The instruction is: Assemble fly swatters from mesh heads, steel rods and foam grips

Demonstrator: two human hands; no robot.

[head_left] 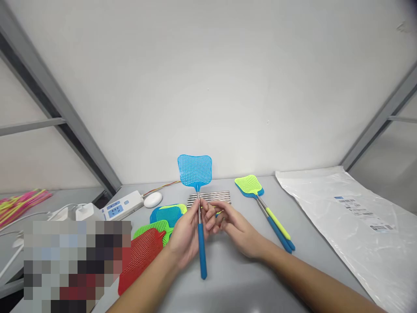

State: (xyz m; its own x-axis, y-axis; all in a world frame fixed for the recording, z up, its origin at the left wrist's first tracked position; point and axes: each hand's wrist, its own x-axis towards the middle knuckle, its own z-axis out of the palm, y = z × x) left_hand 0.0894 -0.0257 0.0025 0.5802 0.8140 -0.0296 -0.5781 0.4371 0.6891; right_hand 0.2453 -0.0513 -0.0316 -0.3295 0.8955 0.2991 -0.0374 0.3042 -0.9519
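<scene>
My left hand [187, 234] is closed around the metal rod of a blue fly swatter [202, 254]. The swatter stands nearly upright before me, its mesh head at the top and its blue grip hanging below my palm. Close beside it, my right hand [243, 232] has its fingers bent and apart near my left fingertips; I see nothing held in it. A small yellow bit shows between its fingers, too covered to name. Behind my hands lies a row of metal rods [213, 196]. On the left are loose swatter heads: blue [167, 217], green [143, 229] and red [141, 258].
Yellow and blue swatters [275, 221] lie stacked on the right. Beyond them spreads a white plastic mailing bag [342, 213]. At left are a power strip [122, 205], a white oval object [153, 199], plugs with cables and pink-yellow strands [24, 206]. A pixelated patch hides the lower left.
</scene>
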